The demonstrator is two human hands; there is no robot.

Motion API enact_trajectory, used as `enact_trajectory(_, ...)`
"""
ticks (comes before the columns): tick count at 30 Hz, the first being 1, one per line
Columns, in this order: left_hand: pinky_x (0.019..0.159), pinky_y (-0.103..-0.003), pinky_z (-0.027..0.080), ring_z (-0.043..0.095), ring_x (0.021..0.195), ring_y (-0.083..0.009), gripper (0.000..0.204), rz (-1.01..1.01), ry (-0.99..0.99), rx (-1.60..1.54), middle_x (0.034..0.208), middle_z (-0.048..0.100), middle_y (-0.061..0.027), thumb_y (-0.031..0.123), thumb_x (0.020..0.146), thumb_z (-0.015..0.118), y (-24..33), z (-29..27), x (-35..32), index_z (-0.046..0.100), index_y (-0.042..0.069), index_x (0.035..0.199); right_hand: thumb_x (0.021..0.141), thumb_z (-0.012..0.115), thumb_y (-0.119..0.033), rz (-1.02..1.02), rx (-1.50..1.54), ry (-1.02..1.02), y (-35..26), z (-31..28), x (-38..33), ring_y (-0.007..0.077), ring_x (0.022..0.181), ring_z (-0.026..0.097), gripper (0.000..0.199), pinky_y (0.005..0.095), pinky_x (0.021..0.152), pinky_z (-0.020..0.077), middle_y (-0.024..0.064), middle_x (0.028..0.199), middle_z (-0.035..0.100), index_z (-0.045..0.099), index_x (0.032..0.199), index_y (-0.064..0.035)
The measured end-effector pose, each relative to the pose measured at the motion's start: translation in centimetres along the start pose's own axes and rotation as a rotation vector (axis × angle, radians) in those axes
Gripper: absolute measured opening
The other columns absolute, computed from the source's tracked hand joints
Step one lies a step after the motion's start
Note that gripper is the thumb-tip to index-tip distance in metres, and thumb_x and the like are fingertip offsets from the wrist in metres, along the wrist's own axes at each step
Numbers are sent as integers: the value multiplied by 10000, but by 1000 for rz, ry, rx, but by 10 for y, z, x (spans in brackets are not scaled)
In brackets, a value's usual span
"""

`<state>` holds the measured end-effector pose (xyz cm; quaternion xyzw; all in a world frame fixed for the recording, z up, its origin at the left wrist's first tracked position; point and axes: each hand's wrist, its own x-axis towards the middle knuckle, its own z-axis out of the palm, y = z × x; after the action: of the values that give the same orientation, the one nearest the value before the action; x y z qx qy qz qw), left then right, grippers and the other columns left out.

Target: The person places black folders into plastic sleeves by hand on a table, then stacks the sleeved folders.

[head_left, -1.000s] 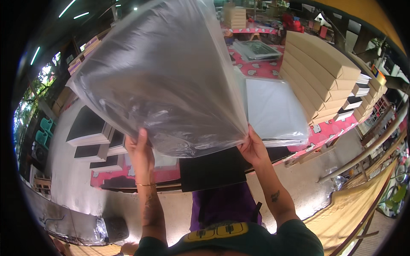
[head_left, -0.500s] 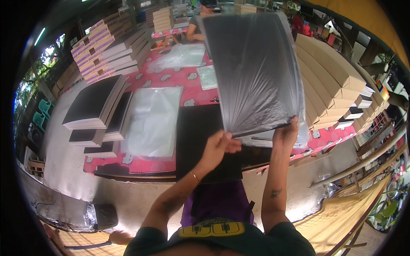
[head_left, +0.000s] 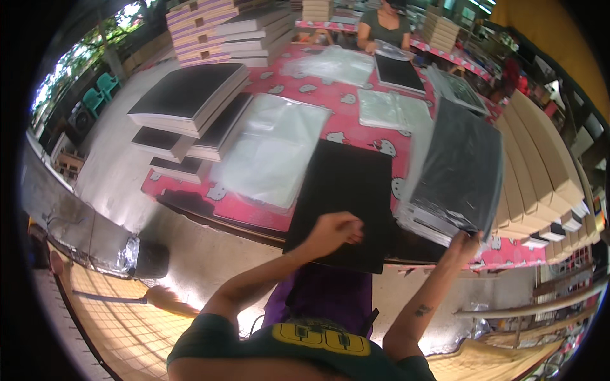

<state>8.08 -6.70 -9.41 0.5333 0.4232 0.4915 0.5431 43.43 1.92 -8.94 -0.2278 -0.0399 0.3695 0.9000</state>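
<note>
My right hand (head_left: 465,246) pinches the near edge of a black sheet in a clear plastic sleeve (head_left: 459,168). The sleeve lies over a pile of similar plastic-wrapped sheets at the table's right side. My left hand (head_left: 333,233) hovers over or rests on a plain black board (head_left: 349,174); which, I cannot tell. Its fingers are curled in, and nothing shows in them. Left of the board lies a pile of clear plastic sleeves (head_left: 273,146). Beyond those, stacks of thick black-topped sheets (head_left: 190,92) stand at the table's left edge.
Brown cardboard boxes (head_left: 540,159) line the right side. Purple-and-tan boxes (head_left: 200,28) rise at the far left. More clear sleeves (head_left: 337,63) lie farther back on the pink patterned tablecloth (head_left: 254,219). Across the table sits a person (head_left: 384,28) beside another black sheet (head_left: 399,73).
The sleeved black sheet has come down from in front of me onto the right-hand pile. My left hand has let go of it and moved over the black board; my right hand has moved right.
</note>
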Motion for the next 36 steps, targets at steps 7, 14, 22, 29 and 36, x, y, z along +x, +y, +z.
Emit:
enact_trajectory(7,665,-296,494,623,752,-172,129,-69,294,972,820,637,-100,130,841,663,34,-191,-32,608,15,856,997,349,-219,-129,-312,132,-15,-21,30,254,1082,567,408,342,960,447,181,1170,593,501,1202,98)
enact_trajectory(14,655,-319,454,574,697,-220,74,187,333,887,812,627,-115,57,864,603,28,-226,-40,627,-1,901,918,513,-376,-548,-828,237,-31,57,-71,313,1268,407,618,452,1049,329,234,1371,401,371,1384,5)
enact_trajectory(22,729,-369,488,632,835,-267,170,-113,288,1124,866,653,-118,199,837,644,49,-204,-8,646,64,940,909,567,-46,500,-919,-1236,72,21,-231,144,949,618,237,243,810,485,80,1078,601,584,1142,-10)
enact_trajectory(29,734,-447,487,614,835,-370,86,114,397,1364,885,645,-146,148,848,591,18,-244,6,624,100,911,912,599,-111,708,-884,-1388,100,25,-265,112,935,600,250,241,782,480,67,1066,624,589,1142,-13)
enact_trajectory(36,750,-446,468,599,889,-398,113,256,245,1017,878,646,-199,101,834,564,47,-202,7,593,31,918,889,628,-208,823,-884,-1497,153,32,-293,196,1011,592,352,312,804,480,114,1114,607,567,1179,-17)
